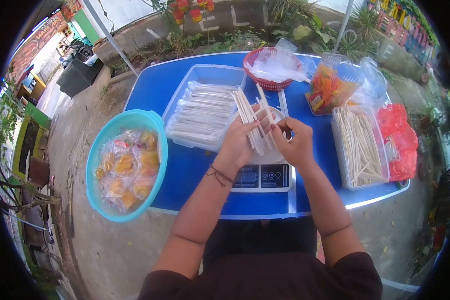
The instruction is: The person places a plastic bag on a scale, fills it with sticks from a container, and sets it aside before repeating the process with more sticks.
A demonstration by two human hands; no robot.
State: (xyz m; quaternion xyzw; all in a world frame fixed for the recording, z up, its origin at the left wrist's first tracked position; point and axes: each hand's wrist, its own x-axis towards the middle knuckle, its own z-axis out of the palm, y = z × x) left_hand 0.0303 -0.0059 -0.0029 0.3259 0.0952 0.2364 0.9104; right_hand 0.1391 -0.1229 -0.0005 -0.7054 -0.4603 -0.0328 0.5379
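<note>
A bundle of pale, thin sticks (244,111) rests in my left hand (236,143), with the thumb across it. My right hand (297,142) pinches a few more sticks (263,101) beside that bundle, thumb and forefinger close together. Both hands are above a white round plate (257,159) on a kitchen scale (261,184), and they hide much of the plate. To the right, a clear plastic box (341,162) holds many loose sticks (356,137) of the same kind. On the left, a larger clear bin (177,95) contains sticks packed in clear sleeves (201,107).
A turquoise basin (91,172) of bagged yellow snacks stands at the left. At the back are a red basket (271,85) with plastic bags and a clear container (352,90) of orange packets. A red plastic bag (399,140) lies right of the stick box on the blue table (180,192).
</note>
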